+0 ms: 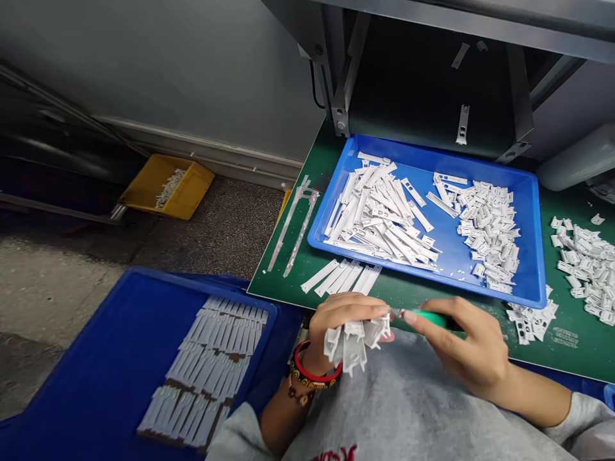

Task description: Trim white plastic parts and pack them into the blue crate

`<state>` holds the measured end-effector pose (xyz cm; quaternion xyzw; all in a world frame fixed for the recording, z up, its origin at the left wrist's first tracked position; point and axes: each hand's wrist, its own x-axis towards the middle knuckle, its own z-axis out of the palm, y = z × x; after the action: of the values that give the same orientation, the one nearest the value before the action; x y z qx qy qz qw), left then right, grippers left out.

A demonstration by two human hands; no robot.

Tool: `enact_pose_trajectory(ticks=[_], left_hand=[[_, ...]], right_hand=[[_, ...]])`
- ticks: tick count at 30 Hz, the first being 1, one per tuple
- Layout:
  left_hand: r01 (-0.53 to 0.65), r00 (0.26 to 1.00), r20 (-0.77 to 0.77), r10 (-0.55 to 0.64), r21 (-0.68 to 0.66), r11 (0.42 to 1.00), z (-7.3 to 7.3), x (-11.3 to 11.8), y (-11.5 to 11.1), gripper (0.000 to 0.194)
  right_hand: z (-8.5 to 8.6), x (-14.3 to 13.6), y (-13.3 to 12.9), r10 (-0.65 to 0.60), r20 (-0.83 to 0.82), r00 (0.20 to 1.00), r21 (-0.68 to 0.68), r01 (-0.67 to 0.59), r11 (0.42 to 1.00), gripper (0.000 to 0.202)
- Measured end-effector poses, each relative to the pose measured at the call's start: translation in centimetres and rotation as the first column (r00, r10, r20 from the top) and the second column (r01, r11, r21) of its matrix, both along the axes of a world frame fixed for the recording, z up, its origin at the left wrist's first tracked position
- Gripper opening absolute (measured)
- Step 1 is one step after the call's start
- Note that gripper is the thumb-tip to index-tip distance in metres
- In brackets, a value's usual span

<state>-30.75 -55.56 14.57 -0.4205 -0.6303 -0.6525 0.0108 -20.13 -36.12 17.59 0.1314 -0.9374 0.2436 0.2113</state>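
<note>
My left hand (348,310) is closed around several small white plastic parts (354,346), which stick out below the fingers. In my right hand (468,346) is a green-handled knife (431,318). Its short metal tip points left and is close to the left fingertips; whether it touches a part I cannot tell. Just beyond the left hand, a row of flat white plastic strips (336,278) lies on the green mat (288,288). Behind both hands stands a blue tray (435,272) holding a heap of long white strips (384,211) and a pile of small white clips (492,230).
At lower left, a blue bin (96,358) holds rows of strips (206,371). More white clips (586,266) lie on the mat at right. A dark conveyor belt (423,83) in a metal frame ends above the tray. A yellow bin (192,186) sits near the wall.
</note>
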Motion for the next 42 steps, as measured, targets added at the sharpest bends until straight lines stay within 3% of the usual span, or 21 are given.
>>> enact_pose_trajectory(ticks=[3,7,15,19,24,27,29,34,42], left_hand=[[0.016,1.0,0.018,-0.016,-0.024,1.0,0.1,0.2,-0.3,0.032],[-0.032,0.999,-0.001,0.032,-0.039,0.999,0.0,0.5,-0.4,0.029],[-0.025,0.999,-0.047,0.023,-0.047,0.999,0.0,0.9,-0.4,0.023],[-0.034,0.997,-0.072,0.029,-0.081,0.996,0.2,1.0,-0.6,0.024],[-0.077,0.992,-0.108,0.068,-0.081,0.994,0.2,1.1,-0.7,0.018],[-0.05,0.997,-0.057,0.046,-0.071,0.996,0.4,1.2,-0.7,0.021],[-0.041,0.999,0.018,0.042,-0.046,0.998,0.5,1.3,-0.6,0.026],[-0.105,0.984,0.142,0.108,-0.031,0.994,0.1,1.7,-0.1,0.029],[-0.167,0.982,0.065,0.175,-0.113,0.979,-0.1,1.9,-0.1,0.027]], right_hand=[[0.5,-0.2,0.2,-0.006,0.047,0.999,-0.063,0.009,0.998,0.049],[0.9,-0.2,0.2,0.153,0.137,0.979,-0.219,-0.12,0.968,0.046],[0.5,-0.1,0.0,0.243,0.16,0.957,-0.277,-0.193,0.941,0.044],[0.6,0.0,0.0,0.237,0.173,0.956,-0.284,-0.182,0.941,0.044],[0.5,0.1,-0.2,0.185,0.148,0.971,-0.199,-0.154,0.968,0.044],[0.1,-0.1,0.0,0.093,0.163,0.982,-0.133,-0.071,0.989,0.04],[0.0,-0.2,0.2,0.05,0.189,0.981,-0.163,-0.018,0.986,0.039],[0.5,-0.7,-0.1,0.166,0.311,0.936,-0.331,-0.058,0.942,0.027],[0.4,-2.3,-1.6,0.264,0.389,0.883,-0.247,-0.176,0.953,0.02]])
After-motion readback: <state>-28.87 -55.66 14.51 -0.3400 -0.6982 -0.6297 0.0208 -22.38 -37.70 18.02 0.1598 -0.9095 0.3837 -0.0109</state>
